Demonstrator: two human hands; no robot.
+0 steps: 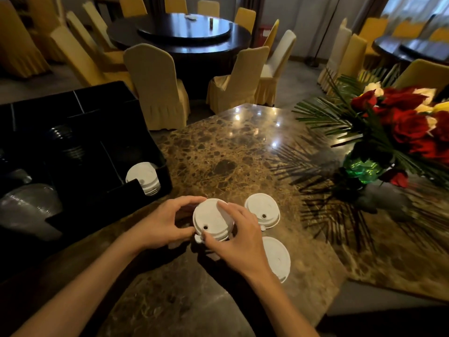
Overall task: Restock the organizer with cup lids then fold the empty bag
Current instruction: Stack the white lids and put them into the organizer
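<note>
Mid-restock: left hand (165,223) & right hand (239,235) both pinching small lid stack (212,221) at counter (243,147) centre. Next, prob: carry left into organizer (136,188) slot w/ lids, keeping stack aligned. Bag not seen.

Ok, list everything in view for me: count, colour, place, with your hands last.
Held lids: small stack, white, between both hands above the table.
Loose lids: two, white, on the table, one right of the stack, one partly under the right wrist.
Stored lids: one stack, white, organizer's front right slot.
Organizer: one, black, left on the table; dark lids and clear lids also inside.
Table: one, brown marble.
Flowers: one bunch, red and cream, green vase, right.
Chairs: several, yellow covers, around dark round tables behind.
Left hand: grips the stack.
Right hand: grips the stack.
</note>
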